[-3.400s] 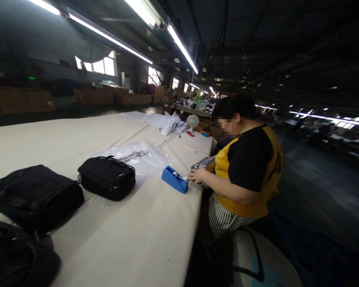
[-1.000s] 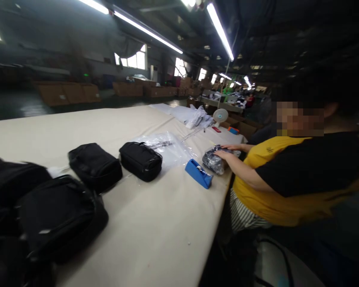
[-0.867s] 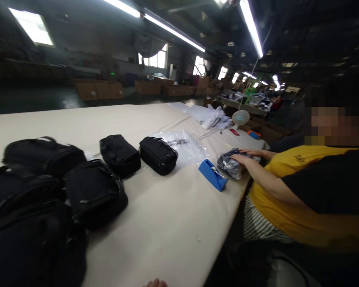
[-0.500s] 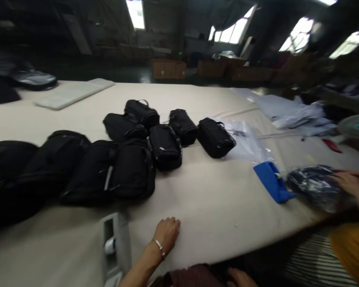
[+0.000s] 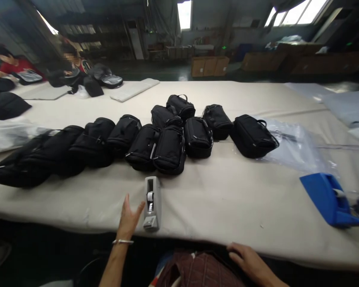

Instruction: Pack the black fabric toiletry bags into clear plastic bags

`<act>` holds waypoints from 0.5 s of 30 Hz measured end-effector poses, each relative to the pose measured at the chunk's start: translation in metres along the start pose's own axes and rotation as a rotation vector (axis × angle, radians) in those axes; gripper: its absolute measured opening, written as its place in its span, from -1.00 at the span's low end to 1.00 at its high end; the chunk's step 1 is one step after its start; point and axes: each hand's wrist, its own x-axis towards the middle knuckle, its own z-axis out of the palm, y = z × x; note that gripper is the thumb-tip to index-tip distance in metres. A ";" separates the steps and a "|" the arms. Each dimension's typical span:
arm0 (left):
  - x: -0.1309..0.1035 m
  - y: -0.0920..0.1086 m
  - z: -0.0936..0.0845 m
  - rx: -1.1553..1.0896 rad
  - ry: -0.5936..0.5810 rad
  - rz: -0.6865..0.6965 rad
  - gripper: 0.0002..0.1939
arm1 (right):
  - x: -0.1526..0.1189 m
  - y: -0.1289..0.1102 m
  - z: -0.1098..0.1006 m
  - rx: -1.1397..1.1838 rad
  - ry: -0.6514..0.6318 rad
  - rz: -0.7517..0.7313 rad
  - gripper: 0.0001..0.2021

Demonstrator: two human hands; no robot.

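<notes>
Shifted from the right of the gray tape dispenser (image 5: 156, 203) to its left, the left hand (image 5: 129, 217) has its grip spread open, thumb just beside it. The dispenser sits on the surface (image 5: 221, 203), before black bags (image 5: 169, 150). The right hand (image 5: 245, 256) (fingers curled) is at the edge; I cannot tell its grip.

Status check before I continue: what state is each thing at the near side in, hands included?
Left hand: fingers spread, holding nothing, beside the grey dispenser
Right hand: fingers curled, at table edge
Grey tape dispenser: upright, roll fitted
Blue tape dispenser: upright, roll fitted
Black bags: grouped, look closed
Clear plastic: lying flat, wrinkled
</notes>
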 end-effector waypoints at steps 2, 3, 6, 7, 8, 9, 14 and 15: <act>-0.009 0.002 0.015 0.030 -0.093 -0.023 -0.10 | 0.006 -0.019 -0.004 0.016 -0.019 -0.040 -0.71; -0.014 0.005 0.022 0.051 -0.134 -0.031 -0.11 | 0.007 -0.027 -0.005 0.024 -0.017 -0.049 -0.72; -0.022 0.021 0.031 0.136 -0.224 -0.049 -0.27 | 0.006 -0.049 -0.002 0.080 0.010 -0.091 -0.72; -0.023 0.025 0.030 0.165 -0.249 -0.044 -0.35 | 0.005 -0.056 -0.001 0.106 0.018 -0.107 -0.70; -0.021 0.028 0.029 0.192 -0.279 -0.030 -0.43 | 0.005 -0.062 -0.001 0.132 0.021 -0.120 -0.69; -0.017 0.028 0.028 0.214 -0.304 -0.007 -0.49 | 0.006 -0.067 0.000 0.156 0.020 -0.122 -0.68; 0.018 0.010 0.043 0.272 -0.381 0.115 -0.65 | 0.009 -0.075 0.005 0.207 0.050 -0.039 -0.64; 0.024 0.006 0.048 0.258 -0.384 0.130 -0.64 | 0.008 -0.074 0.008 0.210 0.054 -0.012 -0.65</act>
